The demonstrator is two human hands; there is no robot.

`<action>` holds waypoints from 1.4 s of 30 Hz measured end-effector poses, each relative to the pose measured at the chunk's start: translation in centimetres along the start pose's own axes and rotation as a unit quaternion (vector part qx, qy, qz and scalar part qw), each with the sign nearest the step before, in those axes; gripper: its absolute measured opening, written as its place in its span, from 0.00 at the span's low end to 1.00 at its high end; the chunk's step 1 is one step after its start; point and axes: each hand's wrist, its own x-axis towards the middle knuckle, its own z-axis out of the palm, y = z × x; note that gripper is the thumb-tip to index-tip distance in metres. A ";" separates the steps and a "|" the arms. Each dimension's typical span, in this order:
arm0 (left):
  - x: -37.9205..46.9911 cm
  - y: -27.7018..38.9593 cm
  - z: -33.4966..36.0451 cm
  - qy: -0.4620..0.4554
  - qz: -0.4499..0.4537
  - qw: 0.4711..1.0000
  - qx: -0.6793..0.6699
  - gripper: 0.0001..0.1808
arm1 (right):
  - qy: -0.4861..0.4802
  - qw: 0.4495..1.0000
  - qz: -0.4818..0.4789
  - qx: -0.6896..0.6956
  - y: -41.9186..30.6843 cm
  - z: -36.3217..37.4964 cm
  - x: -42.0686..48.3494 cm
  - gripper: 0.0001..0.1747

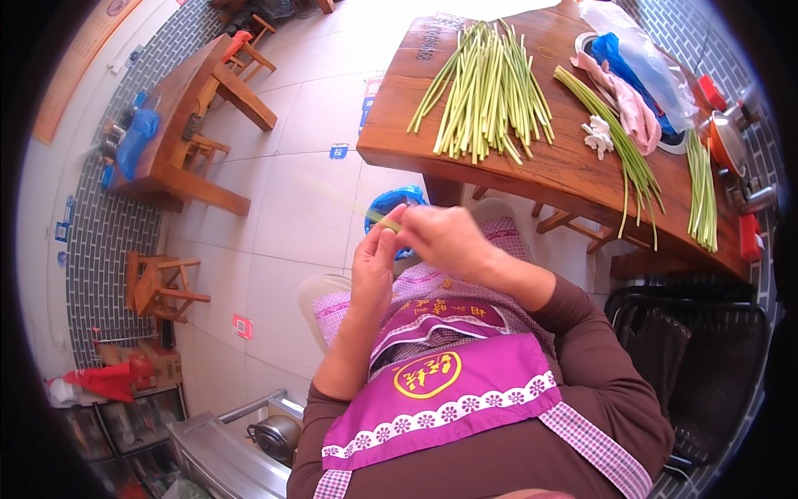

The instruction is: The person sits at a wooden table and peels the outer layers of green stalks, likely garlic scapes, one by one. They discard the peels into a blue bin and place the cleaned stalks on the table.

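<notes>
My left hand pinches a green stalk, likely a garlic scape, between thumb and fingers. Against it, my right hand has its fingers bent around the same stalk's near end; motion blurs this hand. The stalk's far part fades in blur towards the upper left. Below both hands a bin with a blue plastic bag stands on the floor, partly hidden by them. On the wooden table ahead lies a fanned pile of green stalks. Another bunch of stalks hangs partly over the table's front edge.
A third stalk bunch lies at the table's right, near a pink cloth, a white crumpled piece and plastic bags. A black chair stands right; a metal cart is lower left.
</notes>
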 end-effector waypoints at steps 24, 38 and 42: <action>-0.9 0.5 -9.0 0.114 0.034 0.972 0.201 0.14 | 0.107 0.848 0.204 -0.477 13.0 -19.2 -1.5 0.11; -1.9 1.3 -7.3 0.191 0.149 0.700 0.672 0.09 | -0.032 0.786 0.137 0.602 -2.0 16.2 1.6 0.14; -2.4 1.1 -6.9 0.159 0.161 0.652 0.724 0.09 | 0.033 0.805 0.188 0.562 -2.3 17.0 1.2 0.12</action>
